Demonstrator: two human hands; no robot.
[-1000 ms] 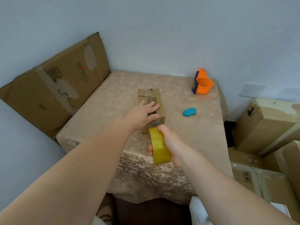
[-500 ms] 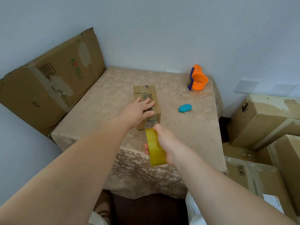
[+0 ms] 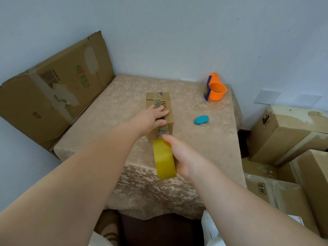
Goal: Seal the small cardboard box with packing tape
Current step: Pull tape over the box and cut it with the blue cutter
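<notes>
A small cardboard box (image 3: 166, 101) with black print lies on the table (image 3: 110, 121), its length running away from me. My left hand (image 3: 150, 119) rests flat on its top, fingers spread and pressing down. My right hand (image 3: 179, 155) grips a yellow roll of packing tape (image 3: 164, 158) just in front of the box's near end, thumb on top. A clear strip of tape (image 3: 162, 131) runs from the roll up the box's near face and under my left fingers.
An orange and blue tape dispenser (image 3: 213, 89) stands at the table's back right, and a small teal object (image 3: 201, 120) lies right of the box. A flattened carton (image 3: 53, 93) leans on the left wall. Stacked cartons (image 3: 287, 139) fill the floor at right.
The roll in my right hand has drawn a little nearer to me and lower, leaving more tape stretched down the box's near face. My left hand stays on the box top.
</notes>
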